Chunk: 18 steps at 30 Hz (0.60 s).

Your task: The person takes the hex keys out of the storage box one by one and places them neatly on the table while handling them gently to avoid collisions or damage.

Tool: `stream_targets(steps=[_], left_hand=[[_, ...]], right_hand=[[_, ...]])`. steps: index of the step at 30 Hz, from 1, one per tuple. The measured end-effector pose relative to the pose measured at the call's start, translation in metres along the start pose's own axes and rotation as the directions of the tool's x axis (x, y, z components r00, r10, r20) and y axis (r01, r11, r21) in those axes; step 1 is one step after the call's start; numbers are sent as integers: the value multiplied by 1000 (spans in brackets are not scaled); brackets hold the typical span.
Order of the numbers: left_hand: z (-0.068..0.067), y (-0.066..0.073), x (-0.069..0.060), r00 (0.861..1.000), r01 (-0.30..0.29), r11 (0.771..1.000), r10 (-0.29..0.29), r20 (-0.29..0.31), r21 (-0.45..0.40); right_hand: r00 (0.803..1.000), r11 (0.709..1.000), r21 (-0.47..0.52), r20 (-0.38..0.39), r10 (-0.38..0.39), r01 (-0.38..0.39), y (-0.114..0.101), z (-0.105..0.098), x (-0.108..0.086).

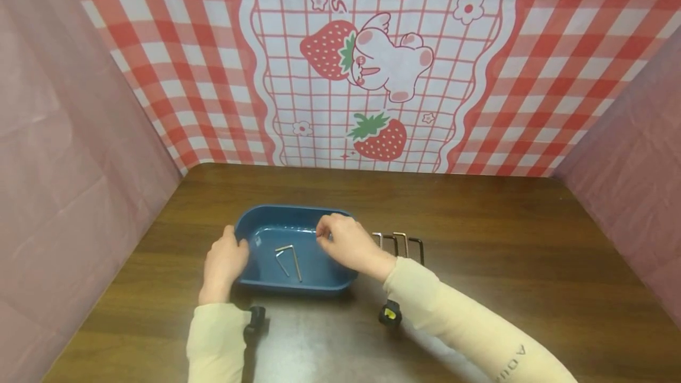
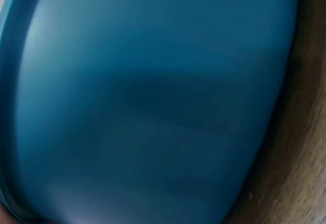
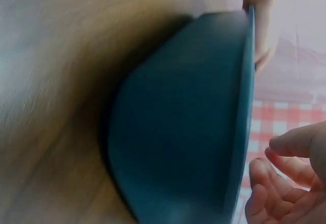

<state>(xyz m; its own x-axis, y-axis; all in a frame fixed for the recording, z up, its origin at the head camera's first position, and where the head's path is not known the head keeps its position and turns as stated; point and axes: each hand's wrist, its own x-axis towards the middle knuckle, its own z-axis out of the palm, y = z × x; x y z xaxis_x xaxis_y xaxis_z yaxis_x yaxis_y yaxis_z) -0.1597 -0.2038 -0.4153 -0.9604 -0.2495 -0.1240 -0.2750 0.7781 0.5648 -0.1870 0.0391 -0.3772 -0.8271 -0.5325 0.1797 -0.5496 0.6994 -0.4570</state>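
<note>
A blue tray stands on the table, and the left hand grips its left rim, thumb on the inner side. Two L-shaped metal hex keys lie on the tray's bottom. Over the tray's right end hovers the right hand, its fingers loosely bent. In the right wrist view, thumb and index fingertips come close together beyond the tray rim, with nothing visible between them. Several more hex keys, silver and black, lie right of the tray, partly hidden by the right forearm. The left wrist view shows mainly the tray's outer wall.
The brown wooden table reaches back to a red-and-white checked cloth with strawberry prints. Pink cloth hangs at both sides. Each sleeve carries a small black wrist device.
</note>
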Motion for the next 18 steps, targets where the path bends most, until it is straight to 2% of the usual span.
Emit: stream_targets(steps=[6, 18], left_hand=[[1, 0, -1, 1000, -8, 1000, 8, -8, 5], [1, -1, -1, 1000, -13, 1000, 13, -20, 5]], right_hand=[[997, 1000, -17, 79, -19, 20, -10, 14, 6], [986, 998, -56, 166, 26, -17, -23, 41, 13]])
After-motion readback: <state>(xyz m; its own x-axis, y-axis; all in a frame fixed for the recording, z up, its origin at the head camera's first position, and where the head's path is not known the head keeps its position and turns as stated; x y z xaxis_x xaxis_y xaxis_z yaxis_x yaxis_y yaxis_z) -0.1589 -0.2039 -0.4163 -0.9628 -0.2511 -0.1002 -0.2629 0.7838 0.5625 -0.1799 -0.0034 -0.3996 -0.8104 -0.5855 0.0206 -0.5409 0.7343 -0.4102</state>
